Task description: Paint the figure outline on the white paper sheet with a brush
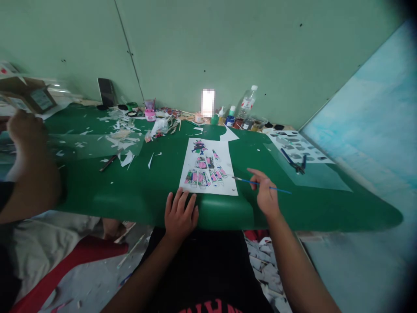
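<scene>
A white sheet of paper with a printed figure and cut-out shapes, painted pink, green and purple, lies on the green table cover. My left hand rests palm down at the near edge of the sheet, fingers spread, with the fingertips on or beside its lower left corner. To the right of the paper, my right hand pinches a thin blue paintbrush, index finger stretched out. The brush points left, its tip near the sheet's right edge; whether it touches the paper I cannot tell.
Paint jars and a plastic bottle line the wall. Pliers lie at right beside a sheet of grey shapes. Paper scraps cover the left side, where another person's arm reaches in. A phone leans behind.
</scene>
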Tool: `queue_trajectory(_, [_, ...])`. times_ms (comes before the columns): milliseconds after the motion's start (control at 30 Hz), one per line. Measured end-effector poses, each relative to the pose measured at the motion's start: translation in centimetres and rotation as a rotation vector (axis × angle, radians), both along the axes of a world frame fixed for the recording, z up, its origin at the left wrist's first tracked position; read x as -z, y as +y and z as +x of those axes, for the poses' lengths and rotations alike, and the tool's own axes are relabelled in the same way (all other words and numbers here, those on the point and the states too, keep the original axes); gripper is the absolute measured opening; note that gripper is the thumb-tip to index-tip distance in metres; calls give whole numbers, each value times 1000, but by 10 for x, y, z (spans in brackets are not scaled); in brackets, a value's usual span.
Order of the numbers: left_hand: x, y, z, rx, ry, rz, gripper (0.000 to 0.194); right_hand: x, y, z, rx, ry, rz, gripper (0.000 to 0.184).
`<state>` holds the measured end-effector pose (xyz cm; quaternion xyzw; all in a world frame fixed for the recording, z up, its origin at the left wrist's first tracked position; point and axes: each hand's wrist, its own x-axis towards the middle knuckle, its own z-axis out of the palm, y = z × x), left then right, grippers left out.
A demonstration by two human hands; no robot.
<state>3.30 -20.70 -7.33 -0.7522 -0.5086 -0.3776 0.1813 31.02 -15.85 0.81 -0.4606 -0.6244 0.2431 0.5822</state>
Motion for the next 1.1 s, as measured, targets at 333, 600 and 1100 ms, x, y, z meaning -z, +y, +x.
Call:
queue_trajectory(333, [-6,-2,1,-11,2,-64,45,9,68,-11,-167,736,-255,22])
queue_trajectory(600, [-18,-2,1,-23,-22,-130,37,13,69,-9,-191,721,-314,22])
queue_trajectory(1100, [-27,4,12,-44,-55,-174,38,12,63,-18,-186,597,-298,18])
